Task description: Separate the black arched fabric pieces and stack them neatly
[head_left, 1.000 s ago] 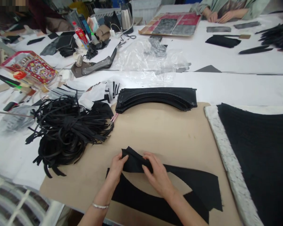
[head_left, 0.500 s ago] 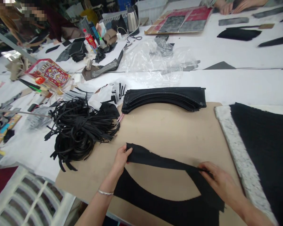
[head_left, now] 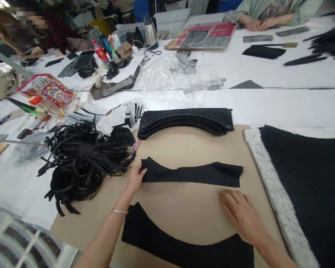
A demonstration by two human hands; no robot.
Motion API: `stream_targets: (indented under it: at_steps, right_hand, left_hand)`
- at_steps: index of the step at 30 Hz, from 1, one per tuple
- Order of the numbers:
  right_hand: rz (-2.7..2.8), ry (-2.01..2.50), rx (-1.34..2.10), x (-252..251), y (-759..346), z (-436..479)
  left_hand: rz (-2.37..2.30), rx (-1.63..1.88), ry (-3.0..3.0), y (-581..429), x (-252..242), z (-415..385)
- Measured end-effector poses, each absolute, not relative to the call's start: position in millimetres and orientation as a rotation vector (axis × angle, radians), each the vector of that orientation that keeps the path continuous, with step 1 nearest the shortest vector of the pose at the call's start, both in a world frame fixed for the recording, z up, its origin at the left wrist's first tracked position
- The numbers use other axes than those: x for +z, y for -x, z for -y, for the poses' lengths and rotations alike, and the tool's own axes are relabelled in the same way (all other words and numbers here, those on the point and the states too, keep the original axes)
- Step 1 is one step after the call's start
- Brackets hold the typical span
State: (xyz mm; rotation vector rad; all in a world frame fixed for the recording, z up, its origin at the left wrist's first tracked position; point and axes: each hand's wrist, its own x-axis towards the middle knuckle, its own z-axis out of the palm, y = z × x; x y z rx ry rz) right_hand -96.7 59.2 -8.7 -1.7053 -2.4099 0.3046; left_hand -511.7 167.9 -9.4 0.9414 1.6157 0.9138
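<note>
My left hand (head_left: 136,176) pinches the left end of a curved black fabric piece (head_left: 181,175), which stretches out across the brown board (head_left: 181,208). The right end of that piece is free. My right hand (head_left: 238,210) is below it, apart from the cloth, with slightly blurred fingers stretched out and nothing visible in them. A larger black fabric piece (head_left: 190,247) with a deep concave upper edge lies nearer to me, its bottom cut off by the view. Beyond both pieces is a neat stack of curved black pieces (head_left: 184,118).
A tangled heap of black strips (head_left: 86,152) lies left of the board. At the right, black cloth (head_left: 309,178) rests on a white speckled slab (head_left: 273,197). Clear plastic film (head_left: 167,76) spreads farther back. A co-worker's hands (head_left: 258,24) are across the table.
My right hand has let go of the fabric piece and moved a little left. The piece has swung from slanting to nearly level, its right end now loose; the left hand keeps its hold.
</note>
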Motion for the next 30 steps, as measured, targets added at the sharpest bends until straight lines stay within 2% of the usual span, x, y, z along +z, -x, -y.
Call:
stream_targets:
  at_steps: [4, 10, 15, 24, 27, 30]
  right_hand:
    - [2.354, 1.79, 0.176, -12, 97, -60]
    - [2.387, 1.954, 0.002, -10, 97, -89]
    - [2.392, 2.064, -0.114, -15, 101, -79]
    - [2.234, 2.092, -0.133, -12, 99, -68]
    - [2.154, 1.957, 0.152, -9, 114, -49]
    - [2.076, 1.611, 0.852, 6, 177, -23]
  left_hand:
    - [-1.679, 0.898, -1.038, 520, -21, -172]
    - [-1.828, 0.839, -1.209, 519, -13, -172]
    - [-1.975, 0.787, -1.344, 510, -12, -169]
    - [-2.132, 0.721, -1.479, 512, -3, -156]
    - [-2.224, 0.669, -1.378, 536, 6, -113]
    - [-2.302, 0.584, -1.223, 555, 16, -53]
